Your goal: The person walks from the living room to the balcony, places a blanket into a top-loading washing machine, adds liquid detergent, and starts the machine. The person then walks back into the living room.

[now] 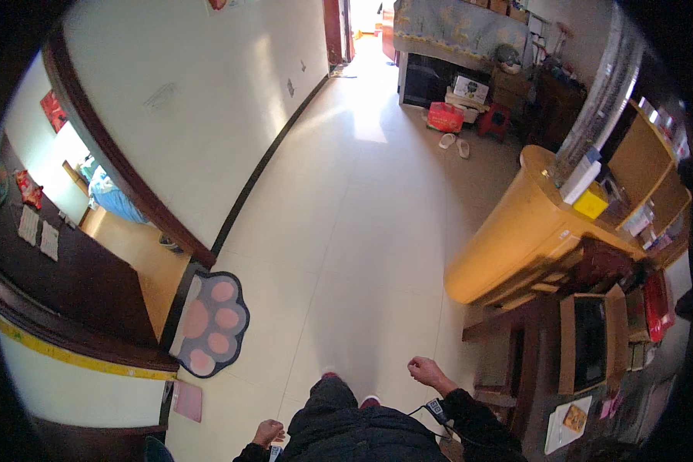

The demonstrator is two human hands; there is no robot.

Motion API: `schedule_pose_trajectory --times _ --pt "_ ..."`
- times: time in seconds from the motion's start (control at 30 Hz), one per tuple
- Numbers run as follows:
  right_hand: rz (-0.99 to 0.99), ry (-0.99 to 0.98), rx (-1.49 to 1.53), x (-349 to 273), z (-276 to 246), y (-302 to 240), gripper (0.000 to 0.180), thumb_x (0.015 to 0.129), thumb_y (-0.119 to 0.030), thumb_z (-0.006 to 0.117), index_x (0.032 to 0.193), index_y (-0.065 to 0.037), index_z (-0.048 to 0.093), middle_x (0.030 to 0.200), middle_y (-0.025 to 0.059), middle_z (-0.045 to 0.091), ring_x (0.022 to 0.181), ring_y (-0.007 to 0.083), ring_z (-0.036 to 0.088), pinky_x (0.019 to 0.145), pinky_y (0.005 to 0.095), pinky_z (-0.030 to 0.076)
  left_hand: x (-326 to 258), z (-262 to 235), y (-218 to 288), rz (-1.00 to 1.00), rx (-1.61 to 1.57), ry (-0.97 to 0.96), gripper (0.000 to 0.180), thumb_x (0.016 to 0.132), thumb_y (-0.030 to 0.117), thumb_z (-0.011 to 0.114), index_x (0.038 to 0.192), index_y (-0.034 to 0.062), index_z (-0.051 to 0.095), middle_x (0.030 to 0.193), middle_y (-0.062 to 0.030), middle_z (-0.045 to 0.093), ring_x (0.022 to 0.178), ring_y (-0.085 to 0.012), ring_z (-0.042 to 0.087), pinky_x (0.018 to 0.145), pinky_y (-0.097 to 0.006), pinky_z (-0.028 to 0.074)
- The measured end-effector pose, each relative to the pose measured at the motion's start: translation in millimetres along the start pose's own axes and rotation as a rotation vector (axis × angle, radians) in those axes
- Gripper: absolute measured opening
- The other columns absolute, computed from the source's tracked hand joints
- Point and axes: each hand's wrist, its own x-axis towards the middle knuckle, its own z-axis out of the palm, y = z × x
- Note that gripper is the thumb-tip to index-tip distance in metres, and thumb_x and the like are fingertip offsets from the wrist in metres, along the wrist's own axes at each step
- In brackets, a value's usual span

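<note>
Out in front of my body, over the pale tiled floor point(346, 262), my right hand point(430, 374) hangs with its fingers curled in and nothing visible in them. A device with a cable point(436, 410) is strapped at that wrist, beside a dark sleeve. Lower down on the left, my left hand point(269, 433) is also loosely closed, with no object showing in it. Neither hand touches anything. Between them are my dark jacket and trousers, with the tips of reddish shoes point(370, 402) below.
A paw-shaped mat point(215, 323) lies at the open doorway on the left. A curved wooden cabinet point(500, 231) stands on the right, near an open cardboard box point(590, 343). Farther off are a red bag point(445, 117), white slippers point(455, 145) and a red stool point(494, 122).
</note>
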Motion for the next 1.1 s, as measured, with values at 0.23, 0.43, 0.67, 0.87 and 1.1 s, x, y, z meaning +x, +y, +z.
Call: schedule_pose_trajectory --times 0.23,0.43,0.67,0.87,1.1 --pt "0.195 -0.046 -0.008 109.9 -41.2 -19.6 0.032 0.086 -0.029 0.056 0.096 -0.001 0.069 0.082 0.0156 0.071 0.078 0.0270 0.069 0.075 0.0394 0.054 142.5 -6.6 186.4 0.149 0.237 -0.170 0.024 0.089 0.016 0.064 0.103 -0.0025 0.062 0.081 -0.0149 0.067 0.068 -0.0245 0.068 0.059 -0.039 0.059" --pt "0.460 -0.098 0.481 159.1 -77.4 -13.4 0.021 0.087 -0.023 0.063 0.091 -0.002 0.067 0.072 0.0069 0.067 0.061 0.0155 0.064 0.052 0.0296 0.052 246.6 -46.3 367.8 0.165 -0.034 -0.240 0.026 0.089 0.018 0.070 0.103 0.0002 0.057 0.077 -0.0106 0.062 0.065 -0.0218 0.064 0.056 -0.035 0.055" --pt "0.414 -0.139 0.412 277.4 -151.6 -49.4 0.022 0.090 -0.021 0.062 0.096 0.000 0.067 0.072 0.0074 0.066 0.061 0.0138 0.064 0.053 0.0291 0.053 326.0 -36.6 566.0 0.264 0.082 -0.165 0.020 0.091 0.014 0.062 0.104 -0.0003 0.059 0.081 -0.0101 0.062 0.065 -0.0198 0.065 0.057 -0.033 0.056" --pt "0.271 -0.139 0.237 454.3 -244.6 -68.0 0.025 0.088 -0.025 0.058 0.090 -0.002 0.068 0.068 0.0080 0.066 0.058 0.0160 0.064 0.055 0.0327 0.053 317.4 12.7 647.2 0.105 0.030 -0.047 0.021 0.091 0.015 0.064 0.104 -0.0017 0.060 0.076 -0.0097 0.061 0.064 -0.0199 0.064 0.057 -0.034 0.056" --pt "0.131 0.068 -0.038 608.2 -393.1 -141.8 0.031 0.088 -0.028 0.052 0.087 -0.002 0.067 0.077 0.0177 0.069 0.075 0.0313 0.068 0.072 0.0433 0.053 326.2 50.0 723.0 0.047 0.095 -0.052 0.026 0.092 0.018 0.066 0.109 -0.0002 0.060 0.080 -0.0102 0.064 0.069 -0.0201 0.065 0.061 -0.036 0.056"
